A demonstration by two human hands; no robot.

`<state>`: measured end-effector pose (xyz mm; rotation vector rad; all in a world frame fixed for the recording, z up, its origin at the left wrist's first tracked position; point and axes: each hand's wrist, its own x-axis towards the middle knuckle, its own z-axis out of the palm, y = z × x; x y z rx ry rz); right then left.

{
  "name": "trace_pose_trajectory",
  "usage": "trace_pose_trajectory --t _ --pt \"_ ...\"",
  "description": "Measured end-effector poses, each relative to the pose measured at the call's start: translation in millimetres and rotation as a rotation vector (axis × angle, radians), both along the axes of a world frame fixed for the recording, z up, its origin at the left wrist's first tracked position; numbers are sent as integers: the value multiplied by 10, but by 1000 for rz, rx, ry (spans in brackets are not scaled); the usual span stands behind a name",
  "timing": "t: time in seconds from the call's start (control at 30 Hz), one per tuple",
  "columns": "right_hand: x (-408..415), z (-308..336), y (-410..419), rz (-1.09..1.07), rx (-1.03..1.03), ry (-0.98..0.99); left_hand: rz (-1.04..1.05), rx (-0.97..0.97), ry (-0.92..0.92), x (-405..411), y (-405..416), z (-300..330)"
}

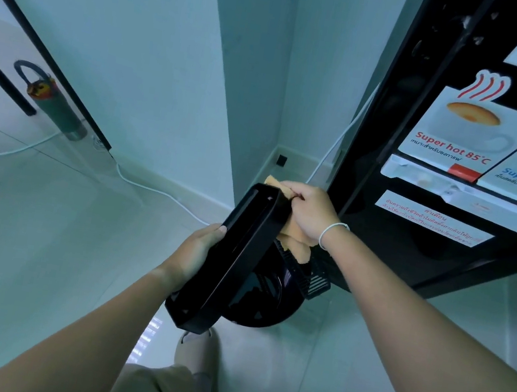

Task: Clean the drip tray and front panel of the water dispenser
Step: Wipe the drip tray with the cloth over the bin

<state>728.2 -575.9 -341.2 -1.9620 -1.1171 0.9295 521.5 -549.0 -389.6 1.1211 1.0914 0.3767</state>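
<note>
The left hand [198, 250] grips the long black plastic drip tray [232, 260] by its side. The tray is tipped on edge, its long way running away from the person. The right hand [307, 212] holds a soft yellow cloth [294, 241] against the tray's far right side, nearest the tall black water dispenser [432, 129].

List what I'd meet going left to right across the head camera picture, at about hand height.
Green cylinder with black handle → left hand → black drip tray → yellow cloth → right hand → black water dispenser.
</note>
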Motion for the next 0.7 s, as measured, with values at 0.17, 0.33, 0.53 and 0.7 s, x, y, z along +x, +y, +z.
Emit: trace_pose_trajectory --t 0.17,0.33,0.53,0.7 --pt "-266 -62 -147 -78 158 -11 167 -168 -44 110 -7 -15" --pt "-693 -239 -444 45 376 -91 387 -199 -105 250 148 135" --pt "-810 -382 -820 97 418 -72 639 -207 -87 160 303 92" --pt "-836 -411 -905 -9 517 -223 782 -340 -111 308 260 175"
